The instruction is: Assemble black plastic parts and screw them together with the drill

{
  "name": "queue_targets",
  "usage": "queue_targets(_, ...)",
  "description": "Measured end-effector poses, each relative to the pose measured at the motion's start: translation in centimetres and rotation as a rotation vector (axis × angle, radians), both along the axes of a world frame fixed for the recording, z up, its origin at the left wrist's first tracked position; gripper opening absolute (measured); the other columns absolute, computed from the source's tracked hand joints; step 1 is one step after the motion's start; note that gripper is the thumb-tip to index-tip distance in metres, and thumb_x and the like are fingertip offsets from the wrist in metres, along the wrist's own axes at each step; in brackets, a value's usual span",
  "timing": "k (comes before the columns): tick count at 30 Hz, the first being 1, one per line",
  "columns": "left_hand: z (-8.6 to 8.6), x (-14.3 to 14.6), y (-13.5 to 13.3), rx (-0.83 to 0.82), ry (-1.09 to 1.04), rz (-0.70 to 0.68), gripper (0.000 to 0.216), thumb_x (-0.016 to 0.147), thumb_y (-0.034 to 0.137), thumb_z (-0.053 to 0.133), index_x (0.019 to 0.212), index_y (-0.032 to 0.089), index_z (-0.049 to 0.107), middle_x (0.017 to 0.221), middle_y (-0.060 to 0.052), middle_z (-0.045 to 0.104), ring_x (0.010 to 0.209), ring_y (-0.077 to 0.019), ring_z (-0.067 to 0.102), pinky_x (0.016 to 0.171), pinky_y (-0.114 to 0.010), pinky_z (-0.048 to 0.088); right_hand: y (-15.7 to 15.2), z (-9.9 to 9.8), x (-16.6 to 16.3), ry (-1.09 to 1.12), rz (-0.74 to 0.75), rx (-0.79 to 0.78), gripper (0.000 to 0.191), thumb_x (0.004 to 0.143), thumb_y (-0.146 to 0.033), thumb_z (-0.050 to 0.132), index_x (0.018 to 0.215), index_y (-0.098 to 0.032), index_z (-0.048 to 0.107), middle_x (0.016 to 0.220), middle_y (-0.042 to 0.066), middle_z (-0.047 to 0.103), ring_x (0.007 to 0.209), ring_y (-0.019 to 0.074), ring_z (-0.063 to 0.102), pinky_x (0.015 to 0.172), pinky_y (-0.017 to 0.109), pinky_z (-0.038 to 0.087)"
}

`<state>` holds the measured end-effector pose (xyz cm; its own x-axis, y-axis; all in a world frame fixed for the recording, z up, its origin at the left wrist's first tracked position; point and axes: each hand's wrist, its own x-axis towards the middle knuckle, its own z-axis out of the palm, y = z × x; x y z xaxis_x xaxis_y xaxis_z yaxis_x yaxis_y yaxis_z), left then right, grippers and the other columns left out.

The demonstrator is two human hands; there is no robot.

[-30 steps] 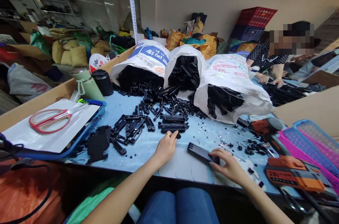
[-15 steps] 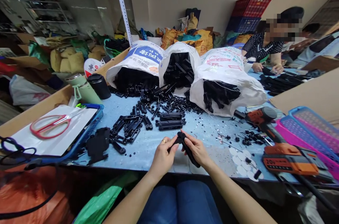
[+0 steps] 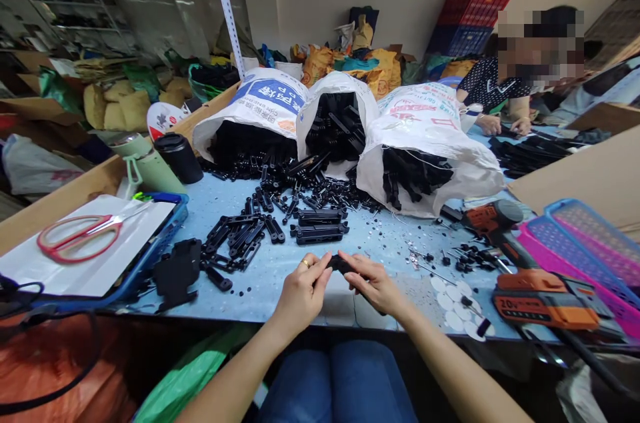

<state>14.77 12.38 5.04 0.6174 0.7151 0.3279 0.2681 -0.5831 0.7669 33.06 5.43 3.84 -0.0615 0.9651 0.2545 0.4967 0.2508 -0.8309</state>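
Observation:
Near the table's front edge, my left hand [image 3: 303, 287] and my right hand [image 3: 373, 282] both grip a black plastic part [image 3: 342, 265]. Its near end shows between my fingertips, while most of its body lies under my right palm. The left thumb and forefinger pinch that end. Just beyond my hands, black plastic bars [image 3: 320, 231] lie in a small stack. Left of them spreads a pile of black link-shaped pieces [image 3: 235, 236]. A flat black bracket [image 3: 177, 273] rests at the left front.
Three white woven sacks [image 3: 430, 113] spill black parts across the blue table. A cordless drill [image 3: 545, 296], loose screws [image 3: 473, 256] and white discs [image 3: 453, 300] are at right. Red-handled scissors [image 3: 80, 236] lie on a blue basket [image 3: 183, 213] at left. Another person [image 3: 500, 93] works at far right.
My hands have turned the black part, so its long body is now mostly covered by my right hand. The view has shifted slightly.

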Motion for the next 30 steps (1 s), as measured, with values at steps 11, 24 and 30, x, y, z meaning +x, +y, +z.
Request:
queue_targets(11,-0.8,1.7,-3.1,0.023,-0.313,0.192,0.038,0.092,0.020,0.034,0.129,0.020,0.044,0.102,-0.010,0.053,0.094,-0.0172,0.053,0.078,-0.029,0.048,0.1,-0.1,-5.8,0.095,-0.271,0.233,0.046,0.090,-0.028,0.041,0.136,-0.032,0.035,0.097,0.008,0.057,0.077,0.0179,0.056,0.067,0.033,0.052)
queue_targets(24,-4.1,1.0,-3.4,-0.142,0.210,0.375,0.051,0.087,0.024,0.040,0.137,0.017,0.029,0.119,-0.017,0.049,0.106,-0.0284,0.051,0.080,-0.044,0.047,5.2,-1.7,1.9,-0.368,-0.340,-0.200,0.036,0.092,-0.037,0.036,0.124,-0.028,0.051,0.112,0.004,0.060,0.100,0.0188,0.056,0.086,0.035,0.046)
queue_targets(30,-2.2,2.1,-1.5,0.312,0.502,-0.323,0.048,0.079,0.012,0.048,0.124,0.029,0.046,0.120,-0.008,0.052,0.117,-0.0274,0.041,0.101,-0.054,0.025,13.8,2.2,15.3,-0.566,-0.938,-0.411,0.055,0.088,-0.031,0.040,0.130,0.004,0.032,0.126,0.033,0.038,0.119,0.0369,0.038,0.090,0.052,0.035)
